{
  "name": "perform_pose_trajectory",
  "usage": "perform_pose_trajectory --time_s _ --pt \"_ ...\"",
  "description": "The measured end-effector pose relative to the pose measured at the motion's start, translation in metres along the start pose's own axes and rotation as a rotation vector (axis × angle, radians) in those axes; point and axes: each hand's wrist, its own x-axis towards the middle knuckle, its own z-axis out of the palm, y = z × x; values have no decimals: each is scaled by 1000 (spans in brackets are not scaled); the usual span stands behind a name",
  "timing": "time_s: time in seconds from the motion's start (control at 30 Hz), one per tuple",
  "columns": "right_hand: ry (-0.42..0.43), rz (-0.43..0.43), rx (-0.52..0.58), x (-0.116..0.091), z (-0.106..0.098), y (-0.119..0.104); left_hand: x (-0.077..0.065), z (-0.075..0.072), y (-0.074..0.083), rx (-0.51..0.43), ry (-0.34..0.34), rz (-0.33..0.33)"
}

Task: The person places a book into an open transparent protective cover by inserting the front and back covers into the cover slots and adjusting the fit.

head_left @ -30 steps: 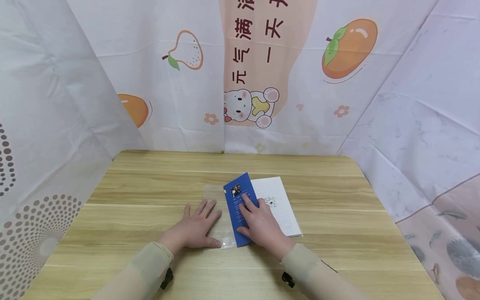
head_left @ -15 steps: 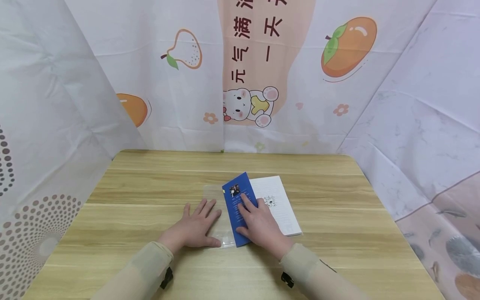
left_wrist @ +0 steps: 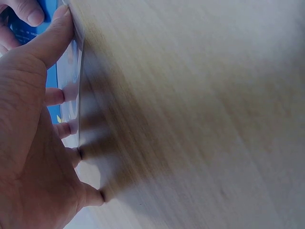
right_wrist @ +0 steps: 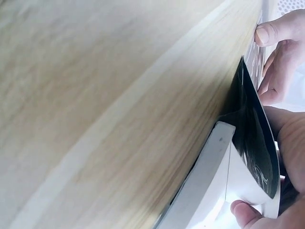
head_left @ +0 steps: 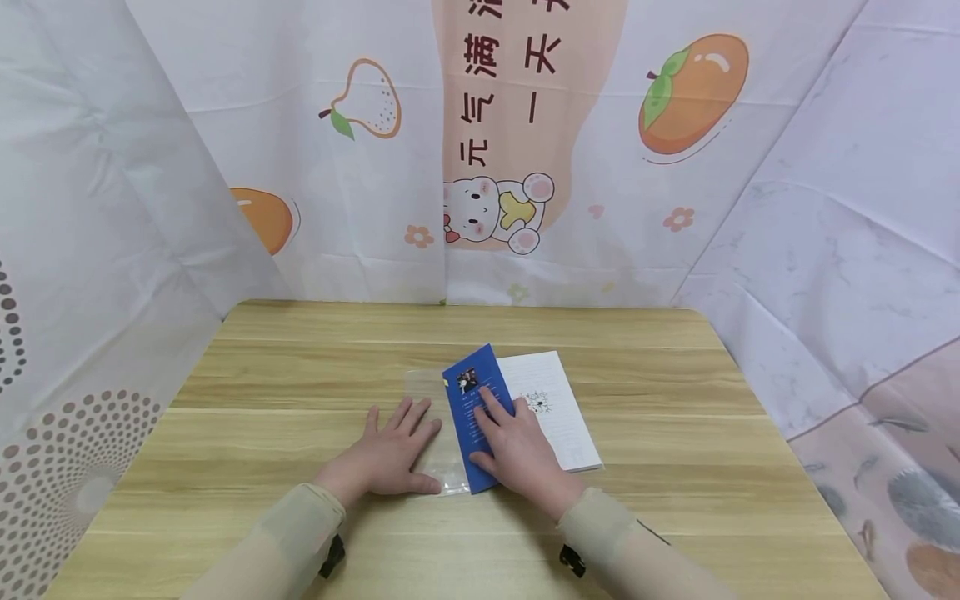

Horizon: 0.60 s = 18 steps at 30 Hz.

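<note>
An open book with white pages [head_left: 555,417] and a blue cover flap [head_left: 465,412] lies mid-table. The flap has a small photo and light print; its edge stands raised from the page block [right_wrist: 200,176] in the right wrist view. My right hand [head_left: 525,450] rests over the flap, thumb and two fingers on its blue face, while another fingertip [right_wrist: 243,212] touches the white page. To the left, a clear plastic cover sheet [head_left: 446,458] extends from under the flap. My left hand [head_left: 386,454] presses on this sheet with spread fingers, its thumb [left_wrist: 59,28] at the near edge.
The wood-grain table [head_left: 675,500] has rounded far corners. A printed white curtain [head_left: 360,192] hangs behind it, and more patterned cloth [head_left: 847,250] stands along the sides. A black strap piece [head_left: 573,560] shows at the right wrist.
</note>
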Motion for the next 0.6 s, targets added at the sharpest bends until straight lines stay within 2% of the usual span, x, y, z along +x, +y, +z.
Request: perform_pose_trajectory --time_s 0.37,0.6 --pt "-12 89 33 4 0 -2 1 3 -2 9 8 0" --pt "-45 200 232 6 -2 -2 1 3 -2 5 8 3"
